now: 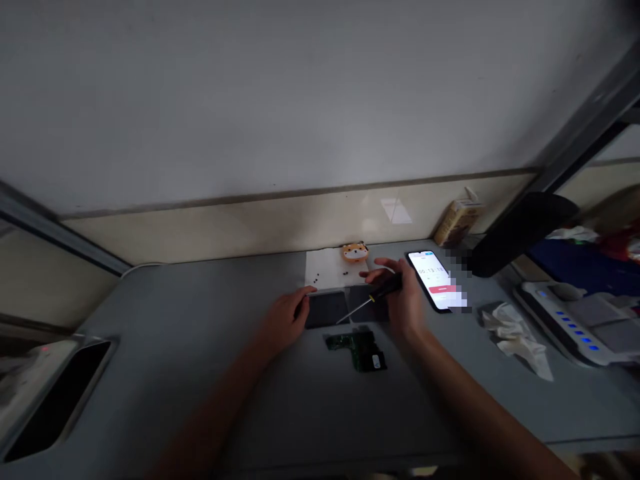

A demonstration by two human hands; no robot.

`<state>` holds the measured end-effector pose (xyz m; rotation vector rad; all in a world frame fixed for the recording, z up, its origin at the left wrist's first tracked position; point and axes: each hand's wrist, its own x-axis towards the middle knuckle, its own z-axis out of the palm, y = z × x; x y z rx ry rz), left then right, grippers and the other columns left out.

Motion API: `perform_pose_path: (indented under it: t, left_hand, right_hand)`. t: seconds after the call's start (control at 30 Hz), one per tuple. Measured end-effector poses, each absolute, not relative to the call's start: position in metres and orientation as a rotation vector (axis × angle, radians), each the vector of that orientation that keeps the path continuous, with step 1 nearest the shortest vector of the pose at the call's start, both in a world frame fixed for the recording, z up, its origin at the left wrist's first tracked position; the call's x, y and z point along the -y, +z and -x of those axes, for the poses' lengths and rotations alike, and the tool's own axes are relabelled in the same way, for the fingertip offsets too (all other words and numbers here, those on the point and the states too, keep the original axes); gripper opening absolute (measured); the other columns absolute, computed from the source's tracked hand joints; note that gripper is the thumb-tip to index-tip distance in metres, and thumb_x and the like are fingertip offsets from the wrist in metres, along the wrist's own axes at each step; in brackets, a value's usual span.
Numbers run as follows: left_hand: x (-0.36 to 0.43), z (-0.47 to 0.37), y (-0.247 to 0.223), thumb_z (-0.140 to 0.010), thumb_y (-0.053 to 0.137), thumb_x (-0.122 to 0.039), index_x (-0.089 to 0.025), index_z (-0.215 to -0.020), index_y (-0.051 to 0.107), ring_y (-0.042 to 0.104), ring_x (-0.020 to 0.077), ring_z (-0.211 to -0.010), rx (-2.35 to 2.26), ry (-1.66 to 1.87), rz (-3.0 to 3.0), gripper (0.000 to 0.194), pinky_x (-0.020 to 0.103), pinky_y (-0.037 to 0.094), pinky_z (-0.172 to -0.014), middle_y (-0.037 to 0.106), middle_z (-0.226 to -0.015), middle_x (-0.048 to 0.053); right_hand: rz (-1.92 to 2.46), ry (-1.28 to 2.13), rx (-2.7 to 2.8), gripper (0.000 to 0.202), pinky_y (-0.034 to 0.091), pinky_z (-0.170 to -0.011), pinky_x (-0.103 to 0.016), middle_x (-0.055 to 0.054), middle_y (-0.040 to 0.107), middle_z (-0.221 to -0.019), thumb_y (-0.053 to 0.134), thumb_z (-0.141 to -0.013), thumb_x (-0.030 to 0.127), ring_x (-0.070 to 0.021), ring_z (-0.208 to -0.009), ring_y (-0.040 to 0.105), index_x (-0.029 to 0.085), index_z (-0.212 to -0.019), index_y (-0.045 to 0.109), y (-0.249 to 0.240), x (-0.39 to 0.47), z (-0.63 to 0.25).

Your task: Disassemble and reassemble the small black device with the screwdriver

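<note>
My right hand (407, 303) is closed around a screwdriver (385, 288) with a dark handle and a thin metal shaft. The shaft slants down to the left, its tip over a dark flat rectangular panel (325, 311). At the panel's left edge my left hand (290, 315) grips with thumb and fingers. Just in front of the panel lies a green circuit board (367, 351) with a small white label. Behind it, several tiny dark screws (316, 277) lie on a white sheet of paper (327, 261). Whether the tip touches the panel, I cannot tell.
An orange dog-face case (355, 252) sits on the paper's back edge. To the right are a lit phone (429, 280), crumpled tissue (517, 337), a drink carton (457, 221), a dark cylinder (523, 233) and a device with blue lights (575, 327). A white-framed device (65, 393) stands left.
</note>
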<state>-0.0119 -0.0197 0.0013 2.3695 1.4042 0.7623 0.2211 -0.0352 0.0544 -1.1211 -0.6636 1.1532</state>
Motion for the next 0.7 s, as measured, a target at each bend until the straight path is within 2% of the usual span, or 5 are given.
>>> perform_pose_path:
  t: [0.17,0.27,0.37,0.5,0.7]
  left_hand:
    - [0.020,0.011,0.002,-0.101,0.038,-0.028,-0.024,-0.119,0.067,0.073,0.0212,-0.088,-1.371,0.719,-2.345,0.034,0.032,0.057,-0.081,0.078,-0.099,0.006]
    - [0.020,0.012,0.003,-0.102,0.036,-0.029,-0.024,-0.118,0.067,0.073,0.0214,-0.091,-1.328,0.718,-2.349,0.035,0.032,0.057,-0.084,0.077,-0.102,0.006]
    - [0.020,0.012,0.002,-0.103,0.036,-0.029,-0.023,-0.117,0.067,0.073,0.0212,-0.091,-1.283,0.742,-2.371,0.035,0.033,0.057,-0.086,0.078,-0.101,0.006]
    - [0.020,0.013,0.002,-0.102,0.038,-0.029,-0.024,-0.116,0.068,0.074,0.0215,-0.090,-1.262,0.772,-2.397,0.033,0.032,0.058,-0.083,0.078,-0.102,0.007]
    - [0.021,0.012,0.003,-0.101,0.038,-0.030,-0.023,-0.113,0.070,0.072,0.0204,-0.081,-1.299,0.758,-2.352,0.035,0.029,0.056,-0.074,0.078,-0.095,0.006]
  right_hand:
    - [1.181,1.321,0.748,0.051,0.042,-0.050,-0.028,0.000,0.065,-0.054,0.058,-0.073,0.072,-0.0238,-0.063,0.070,0.022,-0.085,0.061,0.048,0.030,-0.226]
    - [1.161,1.358,0.770,0.048,0.043,-0.051,-0.028,0.001,0.063,-0.052,0.056,-0.075,0.070,-0.0197,-0.052,0.064,0.022,-0.078,0.060,0.047,0.027,-0.232]
    - [1.171,1.366,0.787,0.049,0.044,-0.051,-0.029,-0.001,0.062,-0.051,0.052,-0.076,0.070,-0.0180,-0.049,0.061,0.022,-0.066,0.057,0.047,0.027,-0.233]
    - [1.310,1.292,0.920,0.056,0.033,-0.042,-0.027,-0.002,0.057,-0.051,0.044,-0.077,0.074,-0.0147,-0.044,0.050,0.022,-0.059,0.055,0.049,0.029,-0.230]
    - [1.412,1.037,1.067,0.062,0.032,-0.050,-0.029,0.001,0.045,-0.053,0.041,-0.076,0.079,-0.0144,-0.053,0.043,0.023,-0.054,0.054,0.052,0.033,-0.227]
